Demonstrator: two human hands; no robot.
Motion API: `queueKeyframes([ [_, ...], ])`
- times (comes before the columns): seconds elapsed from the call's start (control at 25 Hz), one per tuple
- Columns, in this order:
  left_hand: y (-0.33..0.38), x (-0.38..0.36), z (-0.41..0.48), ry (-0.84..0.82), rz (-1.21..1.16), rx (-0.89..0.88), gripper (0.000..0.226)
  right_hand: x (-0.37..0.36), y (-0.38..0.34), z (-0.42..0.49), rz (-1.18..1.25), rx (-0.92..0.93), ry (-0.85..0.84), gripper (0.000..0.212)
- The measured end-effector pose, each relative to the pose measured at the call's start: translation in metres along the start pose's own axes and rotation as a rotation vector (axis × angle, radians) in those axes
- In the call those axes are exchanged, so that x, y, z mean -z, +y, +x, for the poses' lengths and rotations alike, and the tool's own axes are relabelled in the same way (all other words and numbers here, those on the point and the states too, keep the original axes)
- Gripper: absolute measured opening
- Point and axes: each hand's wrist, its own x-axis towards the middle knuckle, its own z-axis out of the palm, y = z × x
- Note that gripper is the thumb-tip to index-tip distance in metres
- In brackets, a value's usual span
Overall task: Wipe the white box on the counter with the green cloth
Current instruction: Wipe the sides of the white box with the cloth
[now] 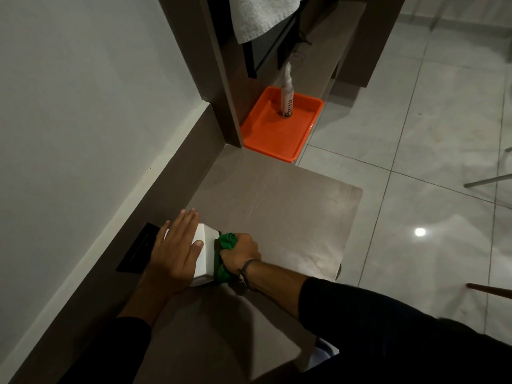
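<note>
The white box (206,252) stands on the grey-brown counter (277,212) near the wall. My left hand (173,252) lies flat on top of the box, fingers spread, holding it down. My right hand (241,252) is closed around the bunched green cloth (225,254) and presses it against the box's right side face. Much of the box's top is hidden under my left hand.
A black flat panel (138,249) lies on the counter left of the box, against the wall. An orange tray (279,126) with a spray bottle (286,95) stands farther along. A white towel (263,18) hangs above. The counter edge drops to a tiled floor (415,134) on the right.
</note>
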Motion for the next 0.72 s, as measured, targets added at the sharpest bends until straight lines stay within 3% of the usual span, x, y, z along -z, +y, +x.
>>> queueKeyframes([
  [0.08,-0.003,0.005,0.006,-0.11,-0.064,0.124,0.062,0.0,0.008,-0.013,0.053,0.07,-0.034,0.038],
  [0.16,-0.004,0.0,0.0,-0.111,-0.032,0.075,0.058,-0.001,0.015,-0.013,0.055,0.074,-0.006,0.034],
  [0.32,-0.003,0.004,0.003,-0.197,-0.152,0.189,0.063,-0.003,0.011,0.002,0.007,-0.075,0.036,0.037],
  [0.52,-0.004,0.003,0.002,-0.231,-0.081,0.165,0.062,-0.003,0.023,-0.018,0.091,0.064,-0.037,0.033],
  [0.72,-0.004,0.006,0.006,-0.248,-0.161,0.221,0.063,-0.008,0.017,0.011,-0.057,-0.058,0.062,0.036],
])
